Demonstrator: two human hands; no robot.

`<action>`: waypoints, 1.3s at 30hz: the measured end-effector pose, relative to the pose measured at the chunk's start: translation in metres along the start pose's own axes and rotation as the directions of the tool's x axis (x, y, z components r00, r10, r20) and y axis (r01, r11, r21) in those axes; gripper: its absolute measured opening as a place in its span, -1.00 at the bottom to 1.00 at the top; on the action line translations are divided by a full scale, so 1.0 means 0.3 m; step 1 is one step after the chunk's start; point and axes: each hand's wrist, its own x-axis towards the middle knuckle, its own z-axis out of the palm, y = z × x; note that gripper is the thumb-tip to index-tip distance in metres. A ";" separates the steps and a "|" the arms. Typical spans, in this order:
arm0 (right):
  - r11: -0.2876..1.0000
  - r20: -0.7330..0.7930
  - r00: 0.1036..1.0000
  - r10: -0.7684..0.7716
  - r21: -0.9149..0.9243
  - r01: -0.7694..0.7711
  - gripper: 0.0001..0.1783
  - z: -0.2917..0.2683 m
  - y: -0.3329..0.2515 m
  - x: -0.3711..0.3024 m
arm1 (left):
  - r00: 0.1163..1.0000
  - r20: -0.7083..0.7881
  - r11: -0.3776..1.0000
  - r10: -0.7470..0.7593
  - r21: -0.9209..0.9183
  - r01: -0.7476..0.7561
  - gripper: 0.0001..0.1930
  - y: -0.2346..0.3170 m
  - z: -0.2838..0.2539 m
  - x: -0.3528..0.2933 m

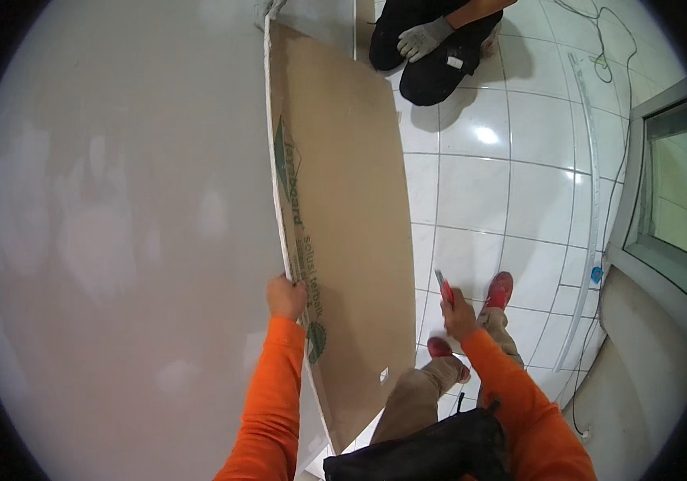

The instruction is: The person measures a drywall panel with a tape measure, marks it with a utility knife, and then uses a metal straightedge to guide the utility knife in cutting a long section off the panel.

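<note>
A large board (pixel 351 200) with a brown paper face and green print stands on edge, leaning along the pale grey wall or panel (pixel 119 240). On its near white edge my left hand (pixel 285 298) is closed, the fingers curled over onto the brown side. My right hand (pixel 460 316) grips a red utility knife (pixel 444 287) with its metal end pointing up and away. That hand is held over the tiles, apart from the board. At the board's far end, a gloved hand (pixel 269 11) partly shows at the top edge.
A co-worker kneels at the far end, a grey-gloved hand (pixel 425 38) on dark trousers. White floor tiles (pixel 476 192) lie to the right, with a long metal strip (pixel 588 200), a black cable (pixel 624 152) and a small blue object (pixel 597 274). A framed glass panel (pixel 676 200) borders the right.
</note>
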 end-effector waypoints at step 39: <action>0.904 0.058 0.939 -0.339 0.295 0.308 -0.57 0.111 -1.717 1.744 | 0.876 0.402 0.963 -0.266 0.079 0.256 -0.67 0.149 -0.126 0.056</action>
